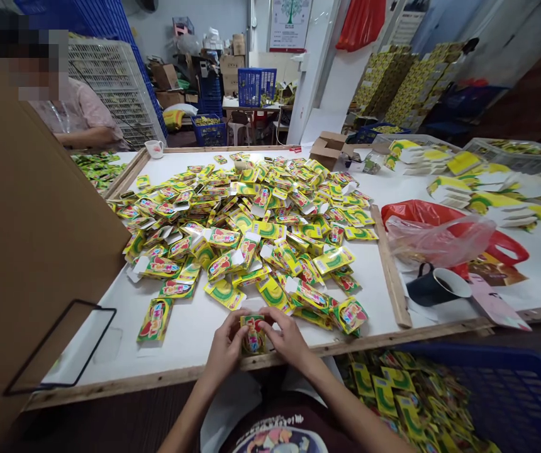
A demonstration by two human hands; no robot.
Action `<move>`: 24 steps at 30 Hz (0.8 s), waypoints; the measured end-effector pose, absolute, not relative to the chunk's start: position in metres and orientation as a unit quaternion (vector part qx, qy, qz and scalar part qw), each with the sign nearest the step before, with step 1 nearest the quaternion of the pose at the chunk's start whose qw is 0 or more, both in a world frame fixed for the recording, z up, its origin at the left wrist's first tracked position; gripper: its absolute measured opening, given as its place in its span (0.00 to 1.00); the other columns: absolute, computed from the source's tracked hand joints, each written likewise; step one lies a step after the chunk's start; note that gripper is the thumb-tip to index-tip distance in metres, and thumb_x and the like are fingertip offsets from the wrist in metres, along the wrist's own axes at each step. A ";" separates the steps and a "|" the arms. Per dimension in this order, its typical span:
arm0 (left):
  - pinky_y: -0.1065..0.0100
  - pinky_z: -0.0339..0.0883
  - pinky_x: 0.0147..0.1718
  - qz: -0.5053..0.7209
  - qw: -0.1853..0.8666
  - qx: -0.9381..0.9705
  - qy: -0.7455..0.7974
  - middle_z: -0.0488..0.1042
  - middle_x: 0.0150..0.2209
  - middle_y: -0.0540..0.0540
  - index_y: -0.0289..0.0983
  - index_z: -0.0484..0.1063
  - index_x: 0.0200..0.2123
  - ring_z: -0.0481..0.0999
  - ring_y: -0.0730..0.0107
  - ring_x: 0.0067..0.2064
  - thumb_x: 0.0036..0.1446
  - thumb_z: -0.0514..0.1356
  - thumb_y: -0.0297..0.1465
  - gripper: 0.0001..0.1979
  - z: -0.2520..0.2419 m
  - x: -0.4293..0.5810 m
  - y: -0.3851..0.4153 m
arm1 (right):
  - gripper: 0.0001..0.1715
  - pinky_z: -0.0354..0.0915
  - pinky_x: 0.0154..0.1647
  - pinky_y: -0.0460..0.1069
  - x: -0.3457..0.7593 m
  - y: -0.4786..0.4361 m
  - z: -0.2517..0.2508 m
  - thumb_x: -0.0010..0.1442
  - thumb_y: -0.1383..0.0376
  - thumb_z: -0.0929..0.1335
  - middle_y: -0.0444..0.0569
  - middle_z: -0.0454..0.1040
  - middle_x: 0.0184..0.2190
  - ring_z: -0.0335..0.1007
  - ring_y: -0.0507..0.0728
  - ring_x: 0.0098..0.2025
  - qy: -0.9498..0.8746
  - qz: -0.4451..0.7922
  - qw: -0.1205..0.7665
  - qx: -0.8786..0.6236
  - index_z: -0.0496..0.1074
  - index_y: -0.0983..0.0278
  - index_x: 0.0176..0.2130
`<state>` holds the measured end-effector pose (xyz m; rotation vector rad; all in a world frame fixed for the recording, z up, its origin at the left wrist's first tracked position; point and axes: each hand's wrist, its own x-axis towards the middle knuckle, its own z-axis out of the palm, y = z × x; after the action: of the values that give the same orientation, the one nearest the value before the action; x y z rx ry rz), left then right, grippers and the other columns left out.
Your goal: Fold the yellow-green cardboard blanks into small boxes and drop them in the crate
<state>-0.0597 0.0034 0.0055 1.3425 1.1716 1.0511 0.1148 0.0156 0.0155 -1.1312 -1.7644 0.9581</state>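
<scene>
A small yellow-and-green printed box point(253, 336) is held upright at the table's front edge, between my two hands. My left hand point(227, 340) grips its left side, thumb on the printed face. On the other side, my right hand point(285, 335) holds the upper right corner with thumb and fingers. Just beyond my fingers spreads a large heap of similar small boxes point(261, 229), several with white end flaps standing up. One box point(155, 319) lies apart to the left of my hands.
A brown cardboard panel point(39, 207) and a black wire frame point(67, 343) stand left. To the right are a wooden strip point(390, 270), a dark mug point(435, 286) and a red plastic bag point(421, 220). A blue crate point(511, 371) holds more boxes below. Another person point(82, 110) sits at far left.
</scene>
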 end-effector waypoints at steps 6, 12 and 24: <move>0.64 0.66 0.47 0.499 0.488 0.521 0.492 0.74 0.42 0.44 0.37 0.69 0.42 0.73 0.63 0.47 0.57 0.57 0.33 0.11 0.004 -0.057 0.006 | 0.07 0.65 0.43 0.49 0.103 0.022 0.008 0.61 0.66 0.64 0.50 0.73 0.37 0.69 0.56 0.41 -0.674 0.353 0.461 -0.457 0.70 0.63 0.40; 0.62 0.64 0.49 0.482 0.429 0.590 0.485 0.74 0.44 0.42 0.37 0.70 0.40 0.73 0.62 0.48 0.58 0.55 0.32 0.08 0.010 -0.055 0.002 | 0.06 0.65 0.43 0.50 0.105 0.020 0.012 0.60 0.66 0.65 0.50 0.74 0.37 0.69 0.57 0.42 -0.696 0.367 0.445 -0.428 0.71 0.62 0.39; 0.71 0.67 0.37 0.486 0.419 0.541 0.544 0.76 0.34 0.46 0.36 0.72 0.37 0.75 0.68 0.36 0.56 0.58 0.33 0.08 0.019 -0.052 0.004 | 0.04 0.62 0.35 0.46 0.096 0.024 0.031 0.58 0.67 0.66 0.45 0.73 0.30 0.66 0.53 0.32 -0.683 0.370 0.402 -0.486 0.71 0.64 0.34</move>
<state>-0.0520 0.0041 0.0193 1.3570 1.3639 1.2188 0.0962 0.0243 0.0314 -1.2274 -1.7255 0.9356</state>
